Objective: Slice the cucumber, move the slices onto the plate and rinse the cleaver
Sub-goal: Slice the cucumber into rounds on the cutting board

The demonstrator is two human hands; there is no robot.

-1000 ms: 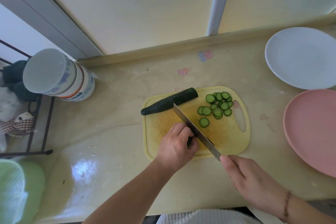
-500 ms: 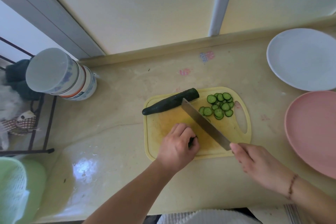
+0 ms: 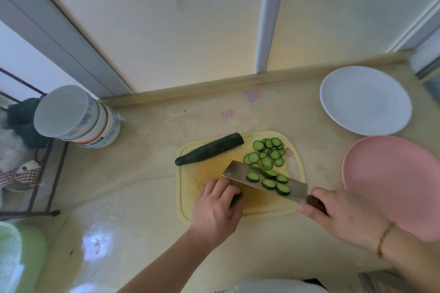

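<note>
On the yellow cutting board (image 3: pixel 190 188) a long dark cucumber piece (image 3: pixel 209 152) lies along the far left edge. A heap of cucumber slices (image 3: pixel 267 153) sits at the board's far right. My right hand (image 3: pixel 342 216) grips the dark handle of the cleaver (image 3: pixel 238 173), whose blade lies tilted flat with several slices (image 3: pixel 269 182) on it. My left hand (image 3: pixel 215 207) curls over a short cucumber stub (image 3: pixel 237 197) at the board's near side. A white plate (image 3: pixel 365 100) and a pink plate (image 3: pixel 392 183) stand to the right.
A stack of upturned bowls (image 3: pixel 78 118) stands at the left on the beige counter (image 3: pixel 142 173), beside a black wire rack (image 3: pixel 40 173). A green basket (image 3: pixel 21 259) is at the near left. A wall and window frame rise behind the counter.
The cleaver has turned from upright on its edge to lying flat, and has moved right with several slices now on its blade. My left hand has stayed on the stub.
</note>
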